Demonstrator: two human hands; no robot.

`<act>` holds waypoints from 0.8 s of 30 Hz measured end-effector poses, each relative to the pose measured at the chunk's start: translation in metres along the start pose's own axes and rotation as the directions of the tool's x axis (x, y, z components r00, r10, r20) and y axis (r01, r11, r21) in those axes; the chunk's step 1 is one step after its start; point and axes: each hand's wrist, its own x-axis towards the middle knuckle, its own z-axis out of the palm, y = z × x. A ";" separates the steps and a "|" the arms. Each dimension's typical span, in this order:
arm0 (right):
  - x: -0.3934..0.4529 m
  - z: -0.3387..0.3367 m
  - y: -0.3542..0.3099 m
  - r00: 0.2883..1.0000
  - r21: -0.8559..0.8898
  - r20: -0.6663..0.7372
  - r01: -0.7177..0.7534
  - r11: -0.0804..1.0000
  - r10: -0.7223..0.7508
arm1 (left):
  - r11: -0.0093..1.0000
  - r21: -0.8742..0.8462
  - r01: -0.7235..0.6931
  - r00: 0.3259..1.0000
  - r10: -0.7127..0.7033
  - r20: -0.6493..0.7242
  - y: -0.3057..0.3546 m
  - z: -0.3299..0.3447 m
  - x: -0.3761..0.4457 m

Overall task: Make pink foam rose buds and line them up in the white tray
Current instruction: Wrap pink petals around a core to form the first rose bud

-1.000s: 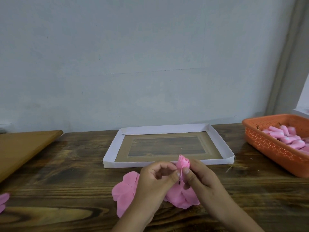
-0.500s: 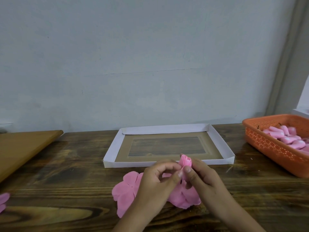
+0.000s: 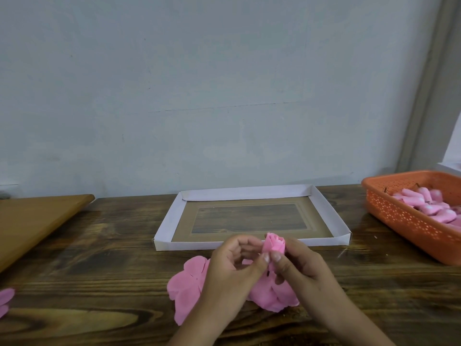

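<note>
My left hand (image 3: 232, 270) and right hand (image 3: 299, 268) both pinch pink rose bud (image 3: 274, 243) at its base, thumbs meeting in front, fingers curled round it. Bud upright, held above counter (image 3: 104, 245), just in front of white tray (image 3: 249, 193) near wall. Loose pink foam petals (image 3: 187, 283) flat on counter under hands. Orange basket (image 3: 399, 216) with pink pieces at right.
</note>
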 end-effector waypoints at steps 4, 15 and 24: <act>0.001 0.000 0.001 1.000 0.030 0.001 -0.019 0.999 0.019 | 0.996 -0.052 0.069 0.997 -0.068 0.028 0.000 -0.001 0.000; 0.000 0.000 0.002 1.000 0.019 -0.004 -0.017 1.000 0.017 | 0.979 -0.141 0.149 0.989 -0.143 0.047 0.000 0.000 0.002; -0.001 0.001 -0.003 1.000 0.011 0.017 -0.008 1.000 0.008 | 0.982 -0.134 0.131 0.991 -0.125 0.053 0.000 -0.001 0.001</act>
